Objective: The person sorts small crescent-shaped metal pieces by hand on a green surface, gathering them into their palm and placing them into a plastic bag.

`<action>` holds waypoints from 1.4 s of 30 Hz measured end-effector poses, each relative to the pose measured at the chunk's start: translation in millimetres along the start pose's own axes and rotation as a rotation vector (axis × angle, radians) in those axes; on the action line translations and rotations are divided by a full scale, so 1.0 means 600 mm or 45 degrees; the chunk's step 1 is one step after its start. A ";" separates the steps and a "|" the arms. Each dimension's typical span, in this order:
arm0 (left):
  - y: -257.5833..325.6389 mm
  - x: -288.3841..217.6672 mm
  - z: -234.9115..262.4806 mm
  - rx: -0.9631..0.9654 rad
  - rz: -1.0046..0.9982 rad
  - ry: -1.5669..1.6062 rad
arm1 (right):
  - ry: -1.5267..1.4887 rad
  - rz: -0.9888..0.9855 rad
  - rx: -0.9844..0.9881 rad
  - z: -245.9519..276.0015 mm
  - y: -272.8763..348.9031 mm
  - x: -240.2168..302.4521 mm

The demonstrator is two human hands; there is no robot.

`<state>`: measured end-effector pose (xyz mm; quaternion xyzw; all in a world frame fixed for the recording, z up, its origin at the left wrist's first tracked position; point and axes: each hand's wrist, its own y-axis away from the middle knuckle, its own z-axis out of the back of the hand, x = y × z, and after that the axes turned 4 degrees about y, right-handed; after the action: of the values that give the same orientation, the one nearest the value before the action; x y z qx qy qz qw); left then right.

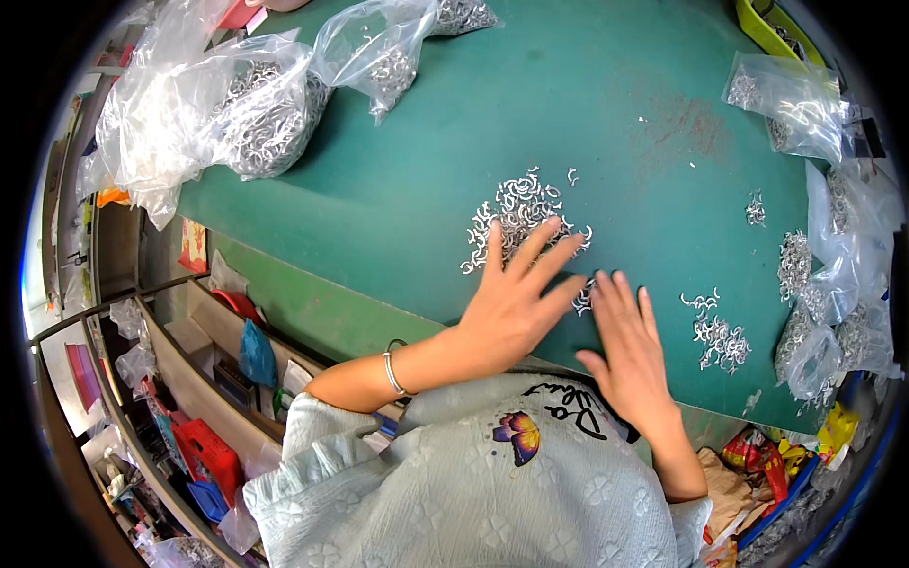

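A loose pile of small curved silver metal pieces [523, 197] lies on the green tabletop [398, 180]. My left hand [516, 289] reaches over the near side of this pile, fingers spread and fingertips down among the pieces. Beside it, my right hand [625, 346] lies flat with its fingers stretched out and the thumb apart. A few more of the curved pieces [583, 297] show between the two hands, close to the right fingertips. Neither hand grips anything that I can see. What lies under the left palm is hidden.
A smaller heap of the pieces [721, 343] sits to the right. Clear plastic bags filled with them stand at the far left [270, 118] and along the right edge [838, 331]. A yellow-green basket [772, 33] is at the far right. Open drawers [227, 331] line the lower left.
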<state>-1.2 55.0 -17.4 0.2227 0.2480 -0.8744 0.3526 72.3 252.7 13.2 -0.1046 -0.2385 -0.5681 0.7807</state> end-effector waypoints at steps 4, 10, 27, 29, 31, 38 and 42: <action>-0.011 0.015 0.013 -0.096 0.167 -0.237 | 0.029 -0.025 -0.117 0.013 0.009 -0.019; 0.020 -0.018 -0.012 0.121 -0.121 0.082 | 0.091 0.029 0.024 0.007 -0.002 -0.007; 0.029 -0.008 0.012 -0.012 0.000 0.055 | 0.034 -0.059 -0.135 0.001 0.031 -0.016; 0.033 -0.025 -0.003 -0.024 -0.005 0.152 | 0.088 -0.091 -0.123 -0.002 0.026 -0.003; 0.029 -0.026 -0.006 -0.076 0.001 0.080 | 0.086 -0.053 -0.123 -0.003 0.032 -0.006; 0.041 -0.021 -0.003 -0.106 0.020 0.169 | 0.103 -0.116 -0.240 0.001 0.035 -0.010; 0.046 -0.024 -0.004 -0.117 0.013 0.563 | 0.102 -0.094 -0.224 -0.012 0.038 -0.003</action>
<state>28.7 46.5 -18.8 0.3939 0.3578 -0.7902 0.3038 94.8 258.6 8.3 -0.1410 -0.1600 -0.6191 0.7558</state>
